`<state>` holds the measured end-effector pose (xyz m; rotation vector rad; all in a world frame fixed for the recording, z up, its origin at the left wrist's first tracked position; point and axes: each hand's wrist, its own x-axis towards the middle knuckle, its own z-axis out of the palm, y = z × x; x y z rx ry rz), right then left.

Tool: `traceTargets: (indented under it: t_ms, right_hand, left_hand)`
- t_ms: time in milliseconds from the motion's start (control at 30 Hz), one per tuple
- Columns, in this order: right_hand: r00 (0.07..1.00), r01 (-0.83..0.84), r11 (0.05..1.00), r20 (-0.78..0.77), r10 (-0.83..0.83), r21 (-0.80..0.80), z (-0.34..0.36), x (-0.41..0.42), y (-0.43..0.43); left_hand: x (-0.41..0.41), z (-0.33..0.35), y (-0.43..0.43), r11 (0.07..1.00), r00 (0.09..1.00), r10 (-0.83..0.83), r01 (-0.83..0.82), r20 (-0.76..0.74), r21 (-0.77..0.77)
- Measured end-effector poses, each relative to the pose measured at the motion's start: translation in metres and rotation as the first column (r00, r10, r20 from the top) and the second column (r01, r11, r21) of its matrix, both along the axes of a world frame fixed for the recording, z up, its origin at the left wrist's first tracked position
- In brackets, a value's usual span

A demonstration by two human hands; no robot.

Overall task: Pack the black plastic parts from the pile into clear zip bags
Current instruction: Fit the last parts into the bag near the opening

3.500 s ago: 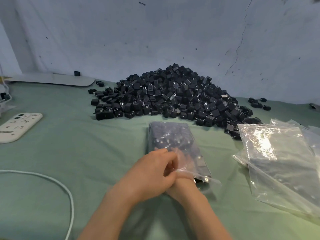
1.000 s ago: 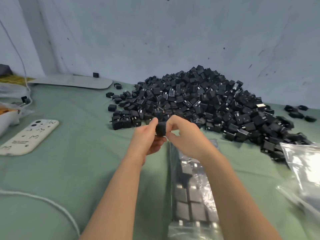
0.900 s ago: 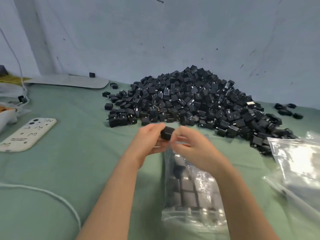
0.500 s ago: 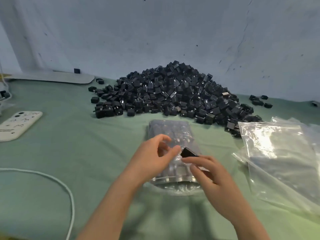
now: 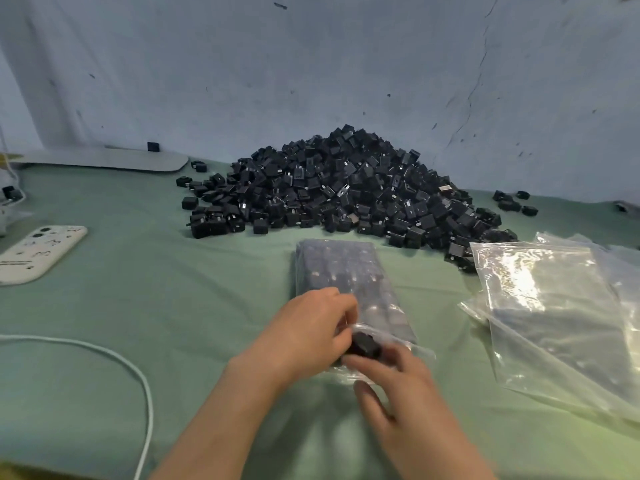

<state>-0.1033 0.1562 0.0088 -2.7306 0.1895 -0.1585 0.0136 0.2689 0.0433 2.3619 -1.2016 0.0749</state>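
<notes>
A big pile of black plastic parts (image 5: 346,188) lies against the back wall on the green cloth. In front of it a clear zip bag (image 5: 346,282), filled with rows of black parts, lies flat with its mouth toward me. My left hand (image 5: 304,334) grips the bag's open mouth at its left side. My right hand (image 5: 391,379) holds one black part (image 5: 363,344) at the mouth, partly under the plastic lip. The bag's near edge is hidden by both hands.
A stack of empty clear zip bags (image 5: 554,313) lies to the right. A white phone case (image 5: 38,251) lies at the left, a white cable (image 5: 114,358) curves near the front left, and a flat grey board (image 5: 104,159) sits at the back left. Loose black parts (image 5: 512,202) lie right of the pile.
Both hands came back from the pile with one black part. The bag was laid flat, and the right hand has moved the part down into the bag's mouth.
</notes>
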Motion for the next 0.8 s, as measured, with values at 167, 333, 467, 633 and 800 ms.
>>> traceTargets:
  t_ms: [167,333,467,633,800]
  right_hand:
    - [0.989,0.112,0.984,0.112,-0.096,-0.14,-0.025,0.044,0.015]
    - [0.995,0.074,0.967,-0.048,-0.088,-0.242,-0.018,0.076,0.012]
    - [0.981,0.049,0.966,-0.168,-0.094,-0.253,-0.02,0.085,0.005]
    - [0.983,0.122,0.943,-0.096,-0.158,-0.308,-0.023,0.085,0.0]
    - [0.976,0.175,0.961,-0.09,-0.198,-0.214,-0.021,0.087,0.006]
  left_hand:
    - [-0.005,0.005,-0.001,1.0,0.999,0.011,-0.012,0.034,0.018]
    - [-0.004,0.003,0.0,1.0,0.999,0.009,-0.01,0.048,0.029]
    - [0.001,-0.002,0.0,0.999,0.999,-0.019,0.018,0.036,0.041]
    - [0.02,-0.019,0.0,0.981,0.973,-0.033,-0.011,-0.228,-0.191]
    - [0.045,-0.041,-0.011,0.968,0.939,0.246,-0.248,-0.239,0.022]
